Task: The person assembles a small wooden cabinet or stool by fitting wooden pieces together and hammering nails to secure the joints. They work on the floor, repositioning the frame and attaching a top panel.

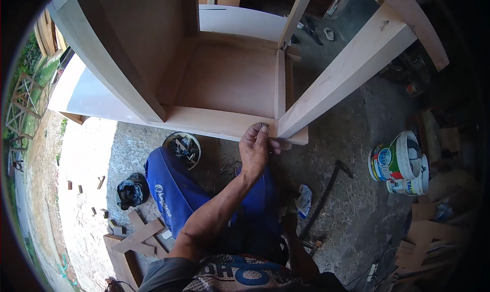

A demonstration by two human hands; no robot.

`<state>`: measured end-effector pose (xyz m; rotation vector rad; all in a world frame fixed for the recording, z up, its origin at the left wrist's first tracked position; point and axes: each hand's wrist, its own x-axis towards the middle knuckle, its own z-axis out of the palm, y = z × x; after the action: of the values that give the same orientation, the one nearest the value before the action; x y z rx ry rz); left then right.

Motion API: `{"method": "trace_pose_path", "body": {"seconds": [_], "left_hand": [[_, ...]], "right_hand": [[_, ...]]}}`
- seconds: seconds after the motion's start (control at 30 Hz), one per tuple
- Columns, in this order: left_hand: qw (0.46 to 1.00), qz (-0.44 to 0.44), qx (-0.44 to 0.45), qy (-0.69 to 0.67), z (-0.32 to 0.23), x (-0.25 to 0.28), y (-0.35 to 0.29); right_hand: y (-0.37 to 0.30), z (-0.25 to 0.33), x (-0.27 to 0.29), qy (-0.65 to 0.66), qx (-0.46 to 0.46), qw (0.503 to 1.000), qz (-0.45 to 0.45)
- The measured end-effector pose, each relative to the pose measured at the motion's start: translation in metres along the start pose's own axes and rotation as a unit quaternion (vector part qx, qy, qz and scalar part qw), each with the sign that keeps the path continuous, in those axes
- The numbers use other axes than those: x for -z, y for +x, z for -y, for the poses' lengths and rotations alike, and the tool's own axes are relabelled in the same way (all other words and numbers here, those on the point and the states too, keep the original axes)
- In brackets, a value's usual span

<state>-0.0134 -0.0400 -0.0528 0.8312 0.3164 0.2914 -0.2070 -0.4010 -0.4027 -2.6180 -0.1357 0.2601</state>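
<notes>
My left hand is at the near right corner of a pale wooden cabinet frame, beside the foot of its slanting post. Thumb and forefinger are pinched together, with a tiny dark tip showing between them; what it is I cannot make out. The other fingers curl by the edge of the front rail. Low beside my right thigh, my right hand hangs in shadow, its fingers too dark to read. My blue-trousered legs are under the frame, next to a round tub of metal hardware.
On the floor at right lies a long dark bar with a hooked end, near a crumpled plastic packet. Two paint buckets stand farther right. At left are a black bag and wood offcuts; loose nails lie between my legs.
</notes>
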Motion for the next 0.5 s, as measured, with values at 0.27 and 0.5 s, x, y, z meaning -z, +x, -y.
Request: {"method": "trace_pose_path", "body": {"seconds": [0.27, 0.5], "left_hand": [[1.0, -0.017, -0.012, -0.014, 0.009, -0.002, -0.001], [1.0, 0.003, 0.004, -0.024, 0.012, -0.003, -0.001]], "right_hand": [[0.048, 0.189, 0.229, 0.159, 0.029, 0.978, -0.129], [0.082, 0.346, 0.375, -0.086, 0.317, 0.936, -0.127]]}}
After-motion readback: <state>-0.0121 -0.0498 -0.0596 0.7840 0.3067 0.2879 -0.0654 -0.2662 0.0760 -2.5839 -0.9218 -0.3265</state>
